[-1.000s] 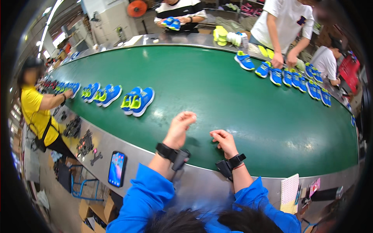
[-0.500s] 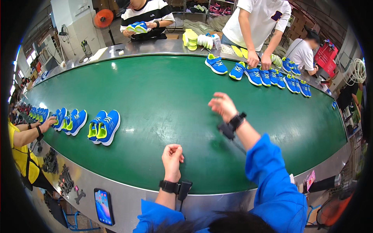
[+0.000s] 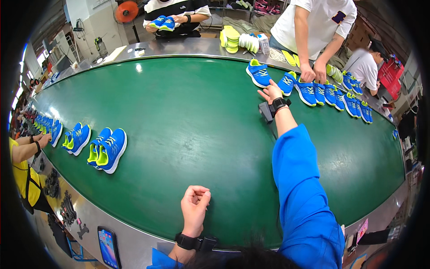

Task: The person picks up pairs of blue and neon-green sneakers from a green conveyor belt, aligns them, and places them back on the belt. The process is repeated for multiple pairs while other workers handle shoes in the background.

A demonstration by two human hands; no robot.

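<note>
My right hand [image 3: 271, 93] stretches far across the green belt, palm partly up, fingers apart. Its fingertips come up to the toe of a blue sports shoe [image 3: 258, 74] with a lime lining; whether they touch is unclear. Just right of the hand stands another blue shoe [image 3: 287, 84]. Close to me, my left hand [image 3: 195, 208] hovers over the near part of the belt, fingers curled in and thumb against them, with nothing showing in it. Both wrists carry a black strap with a small dark box.
Blue shoe pairs [image 3: 107, 150] stand on the green belt [image 3: 179, 112] at left, near a yellow-clad person's hands [image 3: 44, 140]. Across the belt, one person handles shoes [image 3: 306, 93]; another holds a pair [image 3: 162, 23]. A phone [image 3: 109, 247] lies on the metal edge.
My right hand has reached farther out, up to the far shoes, and its palm has turned up. The left hand stays curled near me. The view has shifted slightly.
</note>
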